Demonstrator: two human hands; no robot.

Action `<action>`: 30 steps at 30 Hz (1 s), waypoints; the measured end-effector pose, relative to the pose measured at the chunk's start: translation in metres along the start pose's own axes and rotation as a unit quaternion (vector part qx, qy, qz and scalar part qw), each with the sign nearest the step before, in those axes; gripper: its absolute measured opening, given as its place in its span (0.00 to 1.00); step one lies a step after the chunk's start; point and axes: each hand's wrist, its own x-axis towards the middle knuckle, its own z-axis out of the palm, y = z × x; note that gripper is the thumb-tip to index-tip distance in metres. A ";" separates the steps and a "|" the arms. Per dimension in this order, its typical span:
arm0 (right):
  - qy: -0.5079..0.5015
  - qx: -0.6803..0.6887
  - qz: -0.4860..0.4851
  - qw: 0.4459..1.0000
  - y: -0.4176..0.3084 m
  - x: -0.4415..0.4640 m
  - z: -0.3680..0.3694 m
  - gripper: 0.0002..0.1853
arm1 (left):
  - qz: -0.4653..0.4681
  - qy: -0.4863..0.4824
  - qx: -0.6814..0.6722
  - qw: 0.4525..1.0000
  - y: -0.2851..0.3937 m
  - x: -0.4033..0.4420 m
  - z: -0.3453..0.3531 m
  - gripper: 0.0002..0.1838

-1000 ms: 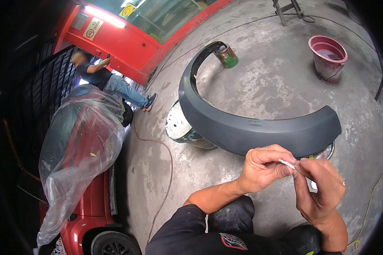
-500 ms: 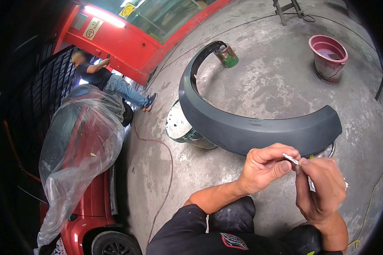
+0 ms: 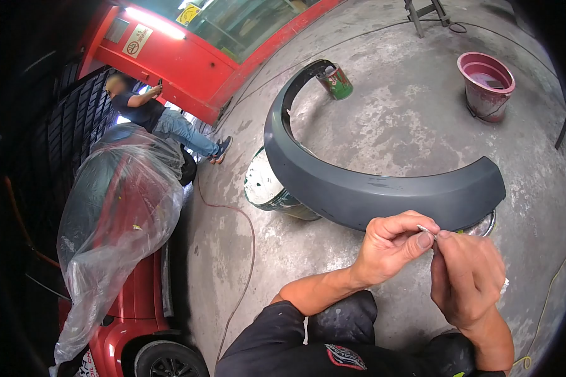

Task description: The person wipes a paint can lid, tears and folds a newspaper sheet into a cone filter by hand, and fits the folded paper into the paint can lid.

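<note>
My left hand [image 3: 390, 250] pinches a small, thin, whitish piece [image 3: 425, 230] between thumb and fingertips. My right hand [image 3: 470, 276] meets it from the other side, its thumb and index finger closed on the piece's near end. What the piece is made of cannot be made out. Just beyond both hands lies a curved dark grey wheel-arch flare [image 3: 383, 196], with a few darker scuffs on its face. It rests over a paint-spattered white-topped bucket [image 3: 263, 179] and a green-and-red can [image 3: 337, 83]. Behind my right hand, a shiny round rim [image 3: 486, 224] partly shows under the flare.
A pinkish bucket [image 3: 487, 103] holding liquid stands at the back right. A red car [image 3: 132, 298] under plastic sheeting [image 3: 116, 207] is at the left. Beyond it, another person [image 3: 146, 113] leans with a raised arm. A hose [image 3: 253, 251] crosses the concrete floor.
My right hand has shifted slightly left, closer to my left fingertips. Less of the whitish piece shows now, and it appears turned more edge-on. The flare has not moved.
</note>
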 end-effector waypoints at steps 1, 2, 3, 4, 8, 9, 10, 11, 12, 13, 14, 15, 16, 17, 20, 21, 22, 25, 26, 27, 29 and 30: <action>-0.001 -0.007 -0.005 1.000 0.000 0.000 0.000 0.15 | 0.002 0.002 -0.011 1.000 -0.001 -0.001 0.000 0.09; 0.000 -0.007 -0.006 1.000 0.001 -0.001 0.000 0.15 | 0.004 0.005 -0.022 1.000 0.000 0.000 0.000 0.09; 0.003 -0.004 -0.015 1.000 0.003 -0.001 0.001 0.15 | 0.005 0.005 -0.022 1.000 0.001 0.000 0.000 0.09; 0.007 0.000 -0.024 1.000 0.004 -0.002 0.001 0.15 | 0.000 0.009 -0.009 1.000 0.003 -0.001 0.001 0.09; -0.005 -0.010 -0.036 0.999 0.004 0.000 -0.002 0.16 | -0.002 0.029 -0.022 0.999 0.004 -0.003 0.004 0.10; -0.006 -0.004 -0.037 0.999 0.004 0.000 -0.002 0.16 | -0.002 0.029 -0.022 0.999 0.004 -0.002 0.005 0.10; -0.007 0.003 -0.039 0.999 0.004 0.000 -0.002 0.17 | 0.003 0.028 -0.035 0.999 0.004 -0.002 0.006 0.10; -0.007 0.003 -0.039 0.999 0.004 0.000 -0.002 0.17 | 0.007 0.027 -0.049 0.998 0.004 -0.002 0.006 0.10; -0.002 0.021 -0.030 0.999 0.005 -0.001 -0.001 0.18 | 0.006 0.027 -0.050 0.998 0.004 -0.002 0.006 0.10; 0.003 0.038 -0.021 0.999 0.005 -0.002 -0.001 0.19 | -0.008 0.025 -0.050 0.998 0.005 -0.002 0.006 0.09; 0.003 0.038 -0.021 0.999 0.005 -0.001 -0.001 0.19 | -0.022 0.022 -0.050 0.998 0.006 -0.002 0.006 0.09; 0.013 0.053 -0.002 0.998 0.004 0.000 -0.001 0.19 | -0.022 0.022 -0.051 0.998 0.006 -0.001 0.005 0.09; 0.024 0.068 0.019 0.997 0.004 0.000 0.000 0.20 | -0.034 0.005 -0.054 0.998 0.007 0.002 0.004 0.09; 0.023 0.068 0.019 0.997 0.003 0.001 0.000 0.20 | -0.046 -0.012 -0.056 0.997 0.007 0.003 0.003 0.09; 0.031 0.094 0.071 0.993 0.000 0.002 0.001 0.19 | -0.041 -0.032 -0.040 0.998 0.001 0.004 -0.002 0.11; 0.036 0.103 0.090 0.990 -0.001 0.002 0.002 0.18 | -0.040 -0.032 -0.040 0.998 0.000 0.004 -0.003 0.11; 0.042 0.113 0.108 0.987 -0.002 0.002 0.002 0.17 | -0.041 -0.032 -0.035 0.998 0.000 0.004 -0.003 0.11; 0.029 0.143 0.146 0.978 -0.003 0.001 0.002 0.16 | -0.035 -0.040 -0.018 0.998 0.000 0.006 -0.006 0.11; 0.030 0.143 0.147 0.978 -0.003 0.001 0.001 0.16 | -0.028 -0.047 -0.008 0.998 0.001 0.007 -0.007 0.10; 0.021 0.157 0.167 0.973 -0.004 0.002 -0.001 0.16 | -0.029 -0.048 -0.007 0.998 0.002 0.007 -0.007 0.10; 0.012 0.171 0.188 0.967 -0.005 0.003 -0.001 0.15 | -0.034 -0.049 0.006 0.998 0.004 0.008 -0.007 0.10; 0.014 0.170 0.186 0.968 -0.005 0.004 -0.001 0.15 | -0.035 -0.050 0.007 0.998 0.004 0.008 -0.007 0.10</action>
